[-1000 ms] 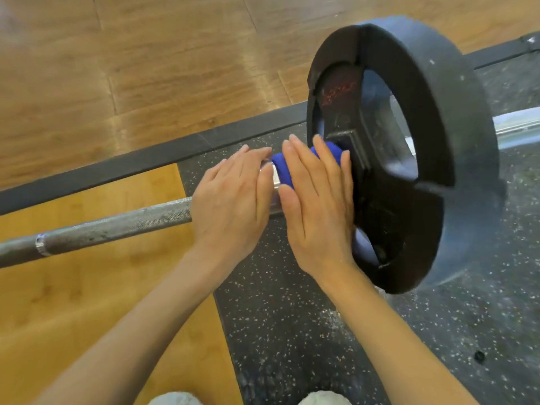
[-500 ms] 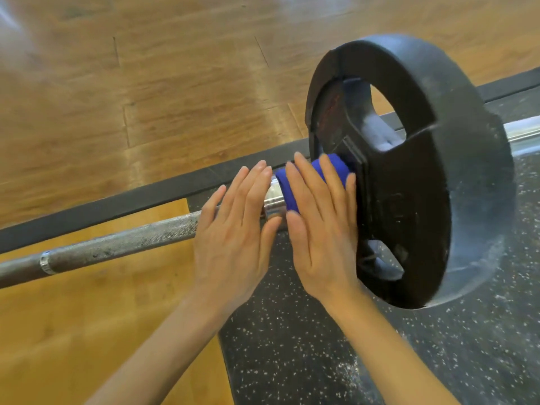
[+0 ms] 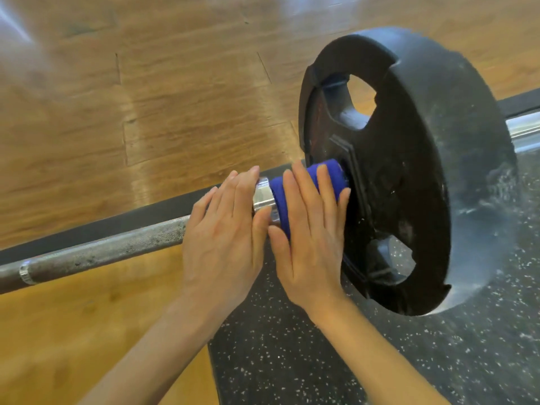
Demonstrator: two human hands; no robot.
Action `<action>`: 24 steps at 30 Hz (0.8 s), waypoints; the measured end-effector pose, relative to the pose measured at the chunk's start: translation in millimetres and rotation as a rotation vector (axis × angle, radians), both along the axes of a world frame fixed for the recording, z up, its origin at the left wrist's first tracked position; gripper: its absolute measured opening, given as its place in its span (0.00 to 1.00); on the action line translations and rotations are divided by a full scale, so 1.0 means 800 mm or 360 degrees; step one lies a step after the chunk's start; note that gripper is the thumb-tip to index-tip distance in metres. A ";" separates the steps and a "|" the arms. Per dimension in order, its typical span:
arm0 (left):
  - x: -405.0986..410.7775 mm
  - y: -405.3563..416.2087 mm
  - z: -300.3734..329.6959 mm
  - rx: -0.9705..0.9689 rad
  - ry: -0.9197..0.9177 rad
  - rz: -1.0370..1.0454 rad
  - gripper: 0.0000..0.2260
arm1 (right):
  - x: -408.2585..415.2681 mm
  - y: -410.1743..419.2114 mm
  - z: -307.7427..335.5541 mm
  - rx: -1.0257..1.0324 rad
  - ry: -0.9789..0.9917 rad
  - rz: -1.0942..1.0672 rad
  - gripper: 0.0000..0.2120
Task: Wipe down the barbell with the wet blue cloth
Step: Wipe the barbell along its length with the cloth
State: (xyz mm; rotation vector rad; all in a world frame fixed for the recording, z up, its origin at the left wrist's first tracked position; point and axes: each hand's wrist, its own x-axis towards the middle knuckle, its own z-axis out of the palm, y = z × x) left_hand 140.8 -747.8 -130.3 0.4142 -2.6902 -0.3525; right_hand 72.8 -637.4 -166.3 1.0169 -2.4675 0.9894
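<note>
With straight fingers the right hand (image 3: 306,238) pressed the blue cloth (image 3: 304,182) around the barbell (image 3: 102,252) against the plate (image 3: 409,200), the left hand (image 3: 225,229) flat beside it; firm rolling pressure would serve best.

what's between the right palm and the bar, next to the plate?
The blue cloth, wrapped round the barbell beside the weight plate; the right hand presses on it with straight fingers. Head view.

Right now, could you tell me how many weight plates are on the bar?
1: a black plate on the bar, right of the cloth. The bar's other end is out of view.
</note>
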 end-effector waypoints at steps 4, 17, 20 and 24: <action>-0.011 -0.011 0.006 0.0096 -0.0056 -0.0001 0.22 | -0.028 -0.018 0.019 -0.0068 -0.0008 0.0041 0.29; -0.044 -0.034 0.015 0.0150 -0.0023 0.0064 0.22 | -0.025 -0.018 -0.016 -0.0099 0.0037 0.0031 0.24; -0.049 -0.039 0.013 0.0144 -0.0026 0.0036 0.24 | -0.030 -0.025 -0.015 -0.0078 0.0088 0.0001 0.25; -0.055 -0.042 0.017 0.0211 -0.0072 0.0143 0.24 | -0.062 -0.054 0.029 -0.0084 0.0064 -0.0015 0.30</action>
